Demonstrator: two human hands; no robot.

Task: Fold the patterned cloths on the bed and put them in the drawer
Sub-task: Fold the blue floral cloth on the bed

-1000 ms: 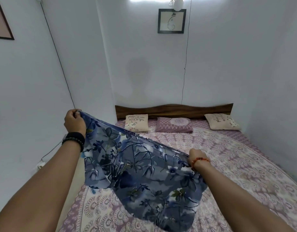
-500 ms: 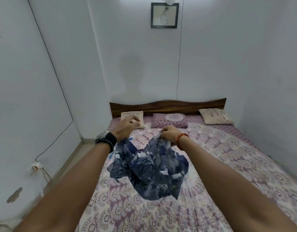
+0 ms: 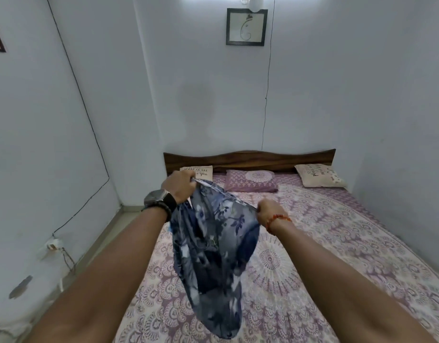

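A blue and grey floral patterned cloth (image 3: 213,256) hangs doubled in the air above the bed (image 3: 324,256). My left hand (image 3: 180,185) grips its upper left end, and my right hand (image 3: 269,212) grips the upper right end, lower and nearer to me. The top edge runs taut between the two hands. The rest of the cloth droops in a long fold down toward the purple patterned bedsheet. No drawer is in view.
Two cream cushions (image 3: 197,170) (image 3: 321,175) and a purple pillow (image 3: 250,181) lie along the wooden headboard (image 3: 250,158). White walls close in on both sides. A strip of floor (image 3: 109,233) with a cable and wall socket (image 3: 52,243) runs left of the bed.
The hands came together, doubling the spread cloth, then drew apart a little and pulled its top edge taut. The cloth now hangs narrower and longer.
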